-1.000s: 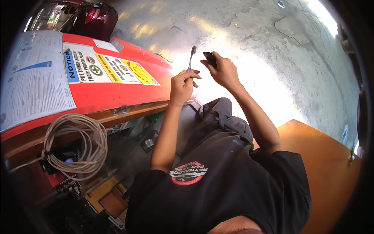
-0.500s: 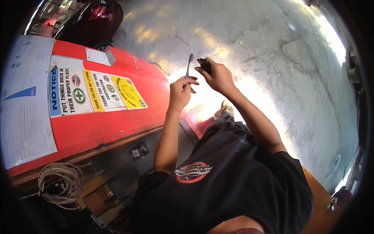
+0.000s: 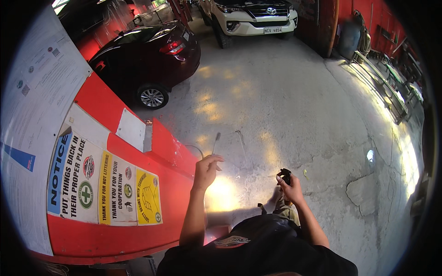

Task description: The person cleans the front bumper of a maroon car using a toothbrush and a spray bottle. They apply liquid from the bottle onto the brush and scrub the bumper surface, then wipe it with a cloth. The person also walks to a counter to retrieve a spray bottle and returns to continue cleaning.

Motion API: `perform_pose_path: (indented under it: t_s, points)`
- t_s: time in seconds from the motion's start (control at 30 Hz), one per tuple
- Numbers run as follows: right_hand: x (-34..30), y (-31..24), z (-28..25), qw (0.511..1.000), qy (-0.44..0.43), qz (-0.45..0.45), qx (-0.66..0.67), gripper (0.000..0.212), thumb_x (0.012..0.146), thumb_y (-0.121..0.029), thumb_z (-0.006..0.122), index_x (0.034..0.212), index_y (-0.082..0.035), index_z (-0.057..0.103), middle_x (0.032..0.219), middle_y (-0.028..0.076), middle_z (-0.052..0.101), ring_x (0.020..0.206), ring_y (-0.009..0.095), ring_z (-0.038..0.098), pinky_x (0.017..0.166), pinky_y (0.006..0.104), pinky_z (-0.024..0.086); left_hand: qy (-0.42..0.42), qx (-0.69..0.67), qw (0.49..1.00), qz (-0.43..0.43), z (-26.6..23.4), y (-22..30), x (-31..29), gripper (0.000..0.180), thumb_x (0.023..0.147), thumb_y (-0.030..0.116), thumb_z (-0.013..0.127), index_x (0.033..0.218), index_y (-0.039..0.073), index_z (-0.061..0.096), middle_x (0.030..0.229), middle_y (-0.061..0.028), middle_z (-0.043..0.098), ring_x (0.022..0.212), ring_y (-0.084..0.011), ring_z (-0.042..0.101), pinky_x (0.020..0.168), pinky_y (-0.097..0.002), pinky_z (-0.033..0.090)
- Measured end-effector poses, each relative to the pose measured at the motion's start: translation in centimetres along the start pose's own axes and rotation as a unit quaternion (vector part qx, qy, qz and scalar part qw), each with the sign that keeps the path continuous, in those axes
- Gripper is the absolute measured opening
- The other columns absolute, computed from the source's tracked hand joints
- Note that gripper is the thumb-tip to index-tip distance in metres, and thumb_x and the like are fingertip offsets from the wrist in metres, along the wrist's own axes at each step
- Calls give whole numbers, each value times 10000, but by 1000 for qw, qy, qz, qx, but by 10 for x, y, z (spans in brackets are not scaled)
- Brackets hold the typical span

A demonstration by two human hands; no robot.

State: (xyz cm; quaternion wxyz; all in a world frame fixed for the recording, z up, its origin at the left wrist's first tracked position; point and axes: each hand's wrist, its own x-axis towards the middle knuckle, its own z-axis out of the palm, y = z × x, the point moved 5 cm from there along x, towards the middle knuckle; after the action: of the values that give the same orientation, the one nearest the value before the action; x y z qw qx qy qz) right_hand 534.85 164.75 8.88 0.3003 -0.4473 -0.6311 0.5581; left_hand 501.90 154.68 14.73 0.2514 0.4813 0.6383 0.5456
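Observation:
A toothbrush (image 3: 217,138) with a dark bristle head points up from my left hand (image 3: 206,172), whose fingers are closed on its handle. The lower end of the brush is hidden by the fingers. Well to the right, my right hand (image 3: 292,191) pinches a small black part (image 3: 285,175) between thumb and fingers. I cannot make out what kind of part it is. The brush and the black part are apart, both held above the concrete floor.
On my left is a red cabinet-like surface (image 3: 172,207) with notice stickers (image 3: 103,184) and papers (image 3: 32,115). A dark red car (image 3: 152,60) stands beyond it, and a white SUV (image 3: 253,18) farther back. Metal frames (image 3: 382,85) lie at the right wall.
My hands have moved apart, the right one with the black part going right and away from the brush. The view has tilted up, bringing the cars into sight.

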Motion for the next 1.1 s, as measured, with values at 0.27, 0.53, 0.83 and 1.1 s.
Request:
perform_pose_path:
  t_s: [0.27, 0.53, 0.83, 1.1]
  points:
    - [302, 51, -8, 990, -120, 68, -39, 249, 923, -251, 746, 919, -28, 635, 687, -3, 608, 558, 92, 538, 505, 275, 436, -154, 197, 806, -536, 35, -370, 104, 187, 919, 150, 617, 1008, 100, 774, 881, -79, 756, 628, -153, 652, 581, -290, 537]
    - [532, -21, 72, 928, -350, 5, -125, 182, 955, -208, 693, 931, -33, 652, 709, 10, 634, 547, 79, 540, 502, 255, 451, 240, -256, 906, -235, -68, -189, 247, 107, 1038, 164, 487, 1112, 87, 487, 933, -152, 716, 542, -74, 493, 460, -206, 352]
    - [737, -59, 291, 905, -408, -20, -122, 158, 961, -209, 674, 1016, -60, 666, 741, 38, 653, 553, 79, 567, 510, 261, 456, 517, -240, 769, -288, -129, -284, 285, 515, 1082, 328, 293, 1189, -44, 632, 668, 18, 464, 542, -63, 378, 506, -236, 318]
    - [835, -63, 479, 762, -614, 3, -206, 181, 972, -225, 661, 1031, -54, 646, 769, 40, 648, 583, 88, 576, 528, 257, 435, 854, 203, 475, -56, -185, -229, 321, 254, 1105, 301, 374, 1051, 74, 474, 758, -7, 506, 660, -88, 461, 554, -235, 384]
